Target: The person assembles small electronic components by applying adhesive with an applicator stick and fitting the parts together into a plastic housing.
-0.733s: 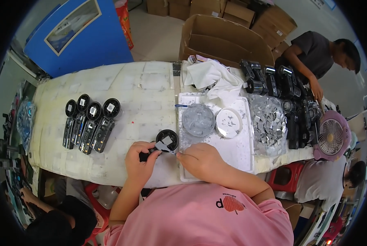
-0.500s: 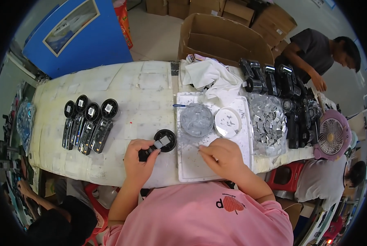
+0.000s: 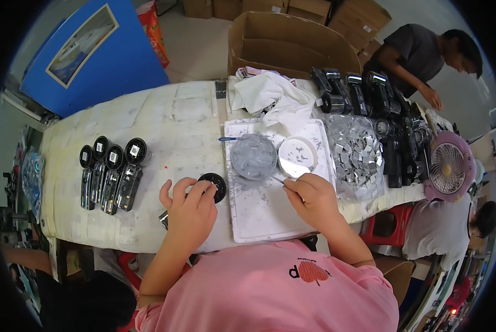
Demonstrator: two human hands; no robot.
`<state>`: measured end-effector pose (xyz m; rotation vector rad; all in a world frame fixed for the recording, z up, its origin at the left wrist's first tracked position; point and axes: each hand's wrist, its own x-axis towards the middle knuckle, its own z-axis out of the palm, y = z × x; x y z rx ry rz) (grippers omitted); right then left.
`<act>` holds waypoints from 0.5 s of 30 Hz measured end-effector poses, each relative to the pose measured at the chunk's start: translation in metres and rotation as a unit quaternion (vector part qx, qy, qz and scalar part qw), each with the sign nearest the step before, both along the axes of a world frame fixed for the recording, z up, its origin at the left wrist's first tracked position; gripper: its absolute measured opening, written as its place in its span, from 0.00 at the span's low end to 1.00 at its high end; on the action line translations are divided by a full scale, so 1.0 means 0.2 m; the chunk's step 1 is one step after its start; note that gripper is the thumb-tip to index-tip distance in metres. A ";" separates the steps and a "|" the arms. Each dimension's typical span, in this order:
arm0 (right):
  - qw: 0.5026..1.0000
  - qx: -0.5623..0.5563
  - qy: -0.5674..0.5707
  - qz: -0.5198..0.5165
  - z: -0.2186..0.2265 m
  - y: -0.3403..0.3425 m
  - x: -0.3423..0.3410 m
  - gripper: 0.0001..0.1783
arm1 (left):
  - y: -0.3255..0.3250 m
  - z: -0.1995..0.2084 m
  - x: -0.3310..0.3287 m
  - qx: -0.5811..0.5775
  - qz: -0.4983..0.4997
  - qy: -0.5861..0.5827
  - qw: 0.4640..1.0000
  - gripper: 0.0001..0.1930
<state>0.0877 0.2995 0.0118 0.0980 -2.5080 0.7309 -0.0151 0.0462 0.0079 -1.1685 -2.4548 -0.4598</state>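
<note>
My left hand [image 3: 188,209] lies back up over a black handheld device with a round head, its fingers bent around the body. The round black head [image 3: 213,186] sticks out past the fingertips, and a shiny end [image 3: 163,219] shows beside the hand; the middle is hidden. My right hand [image 3: 314,200] is closed in a pinch on a thin dark tool [image 3: 279,181], whose tip points toward the clear round tub [image 3: 253,157]; its exact kind is too small to tell. Both the tub and a white round dish [image 3: 297,156] stand on a white tray [image 3: 270,224].
Several similar black devices [image 3: 115,177] lie in a row at left. At right are a clear bag of small silvery pieces [image 3: 356,157], more black devices [image 3: 392,105] and a pink fan [image 3: 450,166]. White cloth [image 3: 273,97] lies behind the tray. A co-worker [image 3: 411,58] stands at the far right.
My left hand has turned over, and its fingers now cover the device; the grey piece seen at its fingertips is hidden. My right hand has shifted toward the white dish. The whole view has shifted slightly.
</note>
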 end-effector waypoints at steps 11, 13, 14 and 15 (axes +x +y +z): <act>0.983 -0.122 -0.131 0.047 0.02 -0.09 0.02 0.08 | -0.11 -0.01 0.01 0.089 -0.011 -0.118 0.989 0.24; 0.974 -0.194 -0.092 0.066 0.01 -0.15 0.00 0.11 | -0.15 -0.04 0.00 0.088 0.006 -0.117 0.989 0.30; 0.974 -0.194 -0.093 0.066 0.00 -0.18 -0.01 0.11 | -0.17 -0.05 0.00 0.071 0.011 -0.135 0.988 0.32; 0.980 -0.158 -0.057 0.107 0.00 -0.21 -0.04 0.12 | -0.18 -0.07 0.01 0.072 0.014 -0.134 0.988 0.32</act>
